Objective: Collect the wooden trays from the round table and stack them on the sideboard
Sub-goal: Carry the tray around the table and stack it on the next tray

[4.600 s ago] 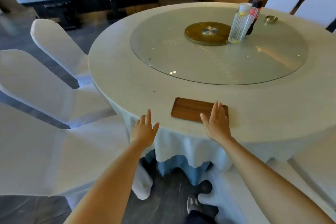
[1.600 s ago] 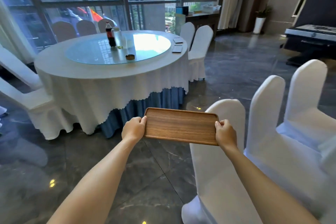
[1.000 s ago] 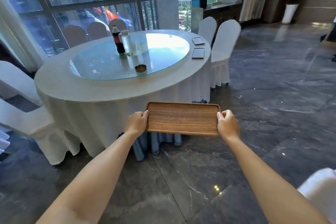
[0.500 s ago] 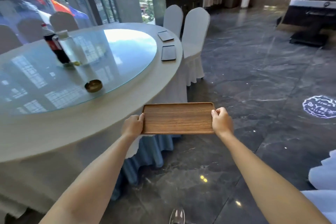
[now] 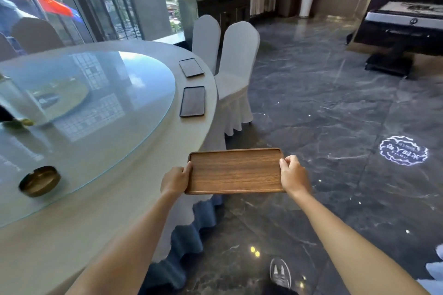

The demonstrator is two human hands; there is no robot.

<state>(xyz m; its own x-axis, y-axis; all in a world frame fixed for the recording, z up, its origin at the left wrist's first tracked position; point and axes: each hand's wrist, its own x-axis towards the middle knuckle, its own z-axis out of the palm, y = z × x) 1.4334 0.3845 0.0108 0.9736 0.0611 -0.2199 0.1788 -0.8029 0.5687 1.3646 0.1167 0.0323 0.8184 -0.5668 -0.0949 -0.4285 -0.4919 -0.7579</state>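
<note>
A wooden tray (image 5: 236, 170) is held level in front of the body, gripped at its short ends: the left hand (image 5: 175, 181) is closed on the left rim, the right hand (image 5: 293, 176) on the right rim, thumbs laid over the top edge. The tray is carried in the air just off the edge of the round table (image 5: 148, 189), above the dark marble floor (image 5: 323, 112).

Two more trays (image 5: 192, 101) are seen lying flat on the tablecloth ahead, near the white-covered chairs (image 5: 236, 67); the farther one (image 5: 191, 67) sits beside the glass turntable (image 5: 96, 103). These are judged to be collected next, while the dark sideboard (image 5: 224, 6) by the window is well apart.

Trouble is likely if a second tray is picked up with both hands already occupied: the held tray could be tipped or dropped. The polished floor could be slipped on, and a chair could be clipped in passing.
</note>
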